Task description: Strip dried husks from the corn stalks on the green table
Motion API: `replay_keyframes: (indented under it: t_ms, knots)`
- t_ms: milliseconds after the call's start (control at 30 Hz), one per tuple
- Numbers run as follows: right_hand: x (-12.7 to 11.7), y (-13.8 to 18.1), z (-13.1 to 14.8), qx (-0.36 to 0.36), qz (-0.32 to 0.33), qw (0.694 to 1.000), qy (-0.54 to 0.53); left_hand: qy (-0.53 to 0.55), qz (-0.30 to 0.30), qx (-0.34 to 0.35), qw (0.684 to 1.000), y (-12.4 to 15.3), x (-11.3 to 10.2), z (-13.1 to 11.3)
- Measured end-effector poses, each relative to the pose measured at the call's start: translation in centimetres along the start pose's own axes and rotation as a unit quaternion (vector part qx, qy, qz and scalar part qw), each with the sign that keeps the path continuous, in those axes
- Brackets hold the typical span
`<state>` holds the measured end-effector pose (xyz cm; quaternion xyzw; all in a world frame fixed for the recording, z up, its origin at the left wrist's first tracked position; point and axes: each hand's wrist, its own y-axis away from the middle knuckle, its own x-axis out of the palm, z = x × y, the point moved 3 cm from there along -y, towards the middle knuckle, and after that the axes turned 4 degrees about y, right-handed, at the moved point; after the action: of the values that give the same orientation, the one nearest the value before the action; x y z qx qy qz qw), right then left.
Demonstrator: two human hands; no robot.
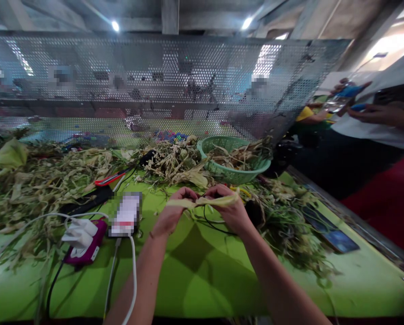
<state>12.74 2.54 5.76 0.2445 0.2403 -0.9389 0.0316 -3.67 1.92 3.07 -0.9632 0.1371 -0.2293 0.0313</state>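
Both hands meet over the green tabletop (188,289), pinching a pale, twisted strip of corn husk (218,201). My left hand (175,216) grips it near the middle, its fingers curled inward. On the other side, my right hand (232,212) has its fingers closed on the same strip, close to the left fingertips. The strip's ends stick out over the backs of both hands. A thin dark cord (218,229) loops just below the fingers. Behind the hands stands a green plastic basket (234,174) holding dried husks.
Left lie a heap of dried husks (53,180), a red cutter knife (110,178), a phone (127,212) on a cable and a purple power strip (86,253) with white plugs. At right are greener strips (286,221) and another phone (334,232). A perforated metal screen (137,67) rises behind; a person (388,117) stands right.
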Motion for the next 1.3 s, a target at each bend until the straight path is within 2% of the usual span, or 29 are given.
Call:
replay_keyframes:
  t_ms: [100,200,400,533,700,933,1300]
  knots:
    - [0.0,0.1,0.4,-0.036,0.008,0.999,0.016,0.016,0.004,-0.025,1.000,-0.2,0.0,0.5]
    - [0.1,0.2,0.7,-0.063,0.011,0.997,0.031,-0.012,-0.001,-0.051,0.999,-0.7,-0.2,1.1]
    - [0.5,0.4,1.1,-0.073,0.026,0.995,0.058,-0.043,0.010,-0.061,0.997,-1.0,-0.6,1.5]
    - [0.4,0.3,1.0,-0.090,0.052,0.992,0.074,-0.080,0.024,-0.042,0.996,-0.7,-0.6,1.3]
    - [0.3,0.1,0.7,-0.119,0.046,0.983,0.134,-0.120,0.045,-0.050,0.991,-0.7,-0.7,1.4]
    - [0.4,0.5,1.4,-0.090,0.052,0.985,0.139,-0.129,0.043,-0.042,0.990,-0.8,-0.9,1.6]
    - [0.6,0.5,0.7,-0.052,0.040,0.991,0.120,-0.161,0.033,-0.015,0.986,-0.9,-1.0,1.5]
